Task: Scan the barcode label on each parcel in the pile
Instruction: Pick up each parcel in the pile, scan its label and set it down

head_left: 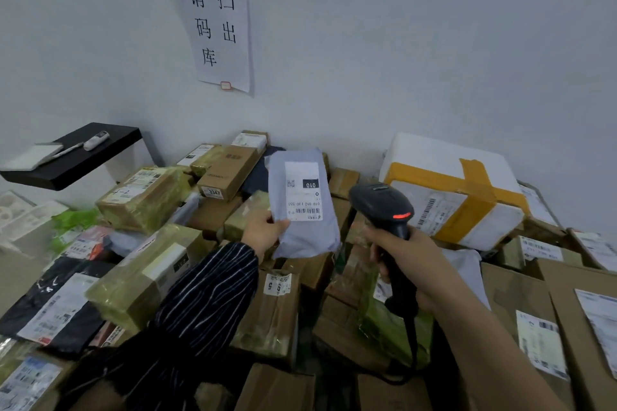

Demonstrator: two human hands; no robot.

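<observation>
My left hand [263, 232] is pinching the lower left edge of the grey mailer parcel [309, 238], thumb on its face, lifting it above the pile [147, 200]. Its long axis is standing upright, and its label [303, 190] is facing me upside down, barcode lowest. My right hand [405, 259] is gripping the scanner [380, 205] by the handle, fingers wrapped round, its head aiming up-left just beside the parcel.

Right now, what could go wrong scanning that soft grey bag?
1. The left hand pinches the grey mailer bag by one lower corner, so it may flop and bend its barcode.
2. The barcode scanner in the right hand sits beside the bag, so it might read the label on the white foam box instead.
3. Its cable trails among parcels and could snag.
</observation>
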